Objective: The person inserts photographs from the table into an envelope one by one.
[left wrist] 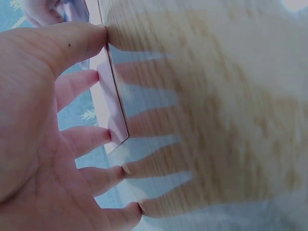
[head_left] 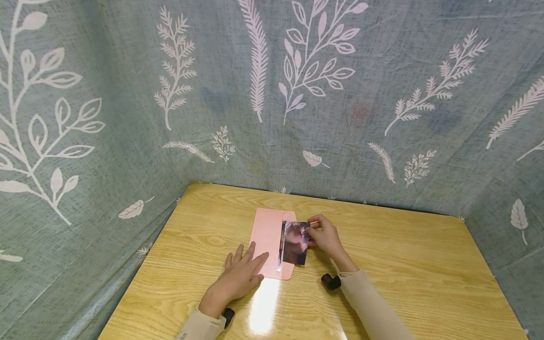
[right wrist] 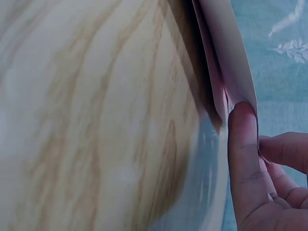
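A pink envelope (head_left: 267, 231) lies flat on the wooden table, its flap side toward the right. My left hand (head_left: 239, 276) rests with spread fingers on the envelope's near left part; in the left wrist view the fingertips (left wrist: 103, 134) touch the envelope (left wrist: 111, 103) and the tabletop. A dark printed photo (head_left: 296, 242) lies over the envelope's right side, partly across the flap. My right hand (head_left: 325, 236) pinches the photo's right edge between thumb and fingers. In the right wrist view the photo's pale back (right wrist: 233, 53) rises from the table, held by the hand (right wrist: 260, 168).
The wooden table (head_left: 403, 264) extends around the envelope, with glare near its front. A patterned grey-green cloth (head_left: 272, 141) hangs behind the table and along both sides. A black wrist device (head_left: 330, 282) sits by the right sleeve.
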### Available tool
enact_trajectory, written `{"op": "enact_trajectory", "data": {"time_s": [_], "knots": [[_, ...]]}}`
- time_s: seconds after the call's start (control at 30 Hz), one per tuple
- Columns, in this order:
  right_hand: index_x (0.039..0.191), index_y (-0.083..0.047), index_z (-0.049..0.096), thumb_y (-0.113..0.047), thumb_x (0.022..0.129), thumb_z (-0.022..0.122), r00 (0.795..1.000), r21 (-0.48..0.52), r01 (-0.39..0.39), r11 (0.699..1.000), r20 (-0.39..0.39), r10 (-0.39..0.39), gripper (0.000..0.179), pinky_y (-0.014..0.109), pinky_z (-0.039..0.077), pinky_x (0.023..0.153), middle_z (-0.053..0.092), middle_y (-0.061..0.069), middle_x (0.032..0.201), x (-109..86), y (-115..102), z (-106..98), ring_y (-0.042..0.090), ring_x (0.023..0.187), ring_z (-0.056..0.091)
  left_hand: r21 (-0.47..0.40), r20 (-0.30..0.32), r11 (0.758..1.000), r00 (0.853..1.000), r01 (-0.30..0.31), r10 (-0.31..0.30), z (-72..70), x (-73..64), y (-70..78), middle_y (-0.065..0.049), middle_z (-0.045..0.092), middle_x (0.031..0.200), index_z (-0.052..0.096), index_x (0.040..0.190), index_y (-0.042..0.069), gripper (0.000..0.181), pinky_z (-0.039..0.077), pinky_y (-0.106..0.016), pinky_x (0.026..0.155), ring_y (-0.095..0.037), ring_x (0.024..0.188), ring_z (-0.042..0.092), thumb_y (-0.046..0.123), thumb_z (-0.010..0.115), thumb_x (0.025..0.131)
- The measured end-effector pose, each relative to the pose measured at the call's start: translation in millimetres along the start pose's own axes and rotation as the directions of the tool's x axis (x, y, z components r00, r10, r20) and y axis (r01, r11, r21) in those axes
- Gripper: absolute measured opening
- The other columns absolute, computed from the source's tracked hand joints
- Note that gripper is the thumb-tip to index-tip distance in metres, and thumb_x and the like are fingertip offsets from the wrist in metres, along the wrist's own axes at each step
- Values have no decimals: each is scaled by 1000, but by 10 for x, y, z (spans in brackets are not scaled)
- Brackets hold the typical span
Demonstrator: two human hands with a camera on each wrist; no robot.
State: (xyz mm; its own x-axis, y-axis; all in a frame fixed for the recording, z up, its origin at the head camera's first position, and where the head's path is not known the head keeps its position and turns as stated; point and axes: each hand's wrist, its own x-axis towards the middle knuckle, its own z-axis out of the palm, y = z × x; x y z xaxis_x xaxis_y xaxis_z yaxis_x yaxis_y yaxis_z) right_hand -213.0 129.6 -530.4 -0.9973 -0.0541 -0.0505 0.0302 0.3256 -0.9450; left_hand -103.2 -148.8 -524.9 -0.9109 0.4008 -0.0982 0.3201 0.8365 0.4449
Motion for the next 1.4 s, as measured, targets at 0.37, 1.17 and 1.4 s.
{"op": "enact_trajectory", "data": {"time_s": [0.37,1.17,1.4], "knots": [[116,4,62,4,92,66,1000,-1,-4,1000,14,4,25,36,58,52,66,17,97,9,-24,55,21,64,67,-15,14,1000,1000,8,-7,15,7,-8,-23,17,163,42,154,22,58,9,-74,109,-53,145,10,30,62,100],[117,2,62,4,92,66,997,19,-36,999,65,35,25,37,58,52,65,16,96,58,-47,226,21,65,66,20,20,1000,1000,12,-13,25,21,-16,-22,18,163,41,154,24,58,12,-74,108,-53,145,11,32,61,100],[117,3,61,5,93,65,996,30,-38,999,80,36,25,37,58,53,63,15,95,47,-72,274,21,66,65,19,11,1000,1000,5,-6,21,16,-11,-23,19,162,42,154,23,58,12,-75,108,-53,145,11,32,62,100]]}}
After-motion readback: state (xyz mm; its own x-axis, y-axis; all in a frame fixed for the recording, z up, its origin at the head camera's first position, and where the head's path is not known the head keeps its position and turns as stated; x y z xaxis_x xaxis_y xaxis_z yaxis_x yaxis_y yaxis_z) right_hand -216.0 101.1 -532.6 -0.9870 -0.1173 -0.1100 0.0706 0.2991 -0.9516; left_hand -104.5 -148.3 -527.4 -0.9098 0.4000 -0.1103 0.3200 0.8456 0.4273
